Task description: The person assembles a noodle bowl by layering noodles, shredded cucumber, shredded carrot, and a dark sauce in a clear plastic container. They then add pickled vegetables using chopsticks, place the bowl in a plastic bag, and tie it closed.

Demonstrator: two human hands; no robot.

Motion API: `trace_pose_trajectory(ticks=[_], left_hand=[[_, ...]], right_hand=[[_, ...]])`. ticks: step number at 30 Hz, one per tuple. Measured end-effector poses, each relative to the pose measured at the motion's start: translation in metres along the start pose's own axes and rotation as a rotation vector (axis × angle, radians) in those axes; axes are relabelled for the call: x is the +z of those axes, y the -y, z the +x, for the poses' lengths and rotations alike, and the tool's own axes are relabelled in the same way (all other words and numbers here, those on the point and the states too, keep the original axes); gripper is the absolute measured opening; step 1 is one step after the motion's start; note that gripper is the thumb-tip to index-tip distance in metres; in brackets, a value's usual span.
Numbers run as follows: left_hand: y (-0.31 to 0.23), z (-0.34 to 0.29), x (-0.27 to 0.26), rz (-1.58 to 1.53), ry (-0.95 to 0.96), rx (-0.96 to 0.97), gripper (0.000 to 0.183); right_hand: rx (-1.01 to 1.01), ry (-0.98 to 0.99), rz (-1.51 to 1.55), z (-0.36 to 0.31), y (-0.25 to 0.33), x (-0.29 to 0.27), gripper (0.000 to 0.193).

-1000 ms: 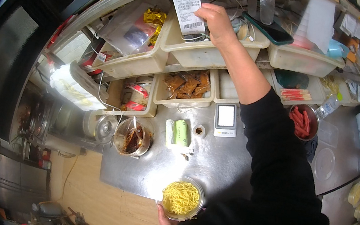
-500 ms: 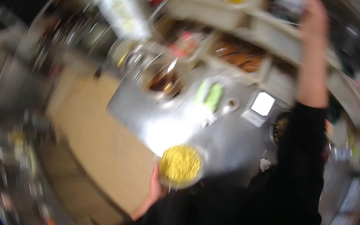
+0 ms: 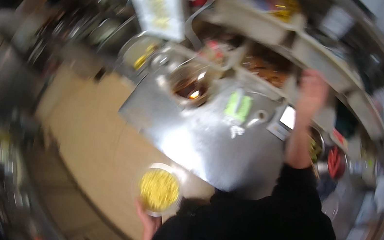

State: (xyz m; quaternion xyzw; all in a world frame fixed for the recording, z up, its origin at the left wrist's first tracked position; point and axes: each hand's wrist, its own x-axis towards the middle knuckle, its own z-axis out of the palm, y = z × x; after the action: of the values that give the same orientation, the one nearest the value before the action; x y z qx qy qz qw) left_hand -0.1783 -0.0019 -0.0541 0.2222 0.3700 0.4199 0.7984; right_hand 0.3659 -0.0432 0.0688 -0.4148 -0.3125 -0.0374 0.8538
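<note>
My left hand is closed on the near side of a round bowl, out past the table edge and above the tan floor. Yellow shreds or short strips of food fill the bowl; their kind I cannot make out. My right hand is stretched forward in front of the off-white bins, above the small scale. Motion smears its fingers, and nothing in them can be made out.
On the metal table stand a clear bowl of dark brown liquid, a light green cloth or packet and a small cup. Off-white bins line the back. A white tray stands far left.
My left hand has carried the bowl left, from over the table's edge to above the floor. My right hand has drawn back from the upper bins toward the scale. The view has shifted.
</note>
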Motion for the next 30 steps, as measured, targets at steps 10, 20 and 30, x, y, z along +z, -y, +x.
trace_pose_trajectory(ticks=[10,20,30], left_hand=[[-0.043,-0.006,-0.047,-0.128,-0.276,0.086,0.064],[-0.051,-0.058,-0.121,-0.317,-0.572,0.377,0.056],[-0.076,-0.146,-0.267,-0.568,-0.874,0.505,0.058]], right_hand=[[0.517,0.173,-0.408,-0.160,-0.029,0.050,0.010],[0.553,0.464,-0.606,-0.205,-0.031,0.101,0.029],[0.648,1.023,-0.199,-0.424,-0.071,0.310,0.025]])
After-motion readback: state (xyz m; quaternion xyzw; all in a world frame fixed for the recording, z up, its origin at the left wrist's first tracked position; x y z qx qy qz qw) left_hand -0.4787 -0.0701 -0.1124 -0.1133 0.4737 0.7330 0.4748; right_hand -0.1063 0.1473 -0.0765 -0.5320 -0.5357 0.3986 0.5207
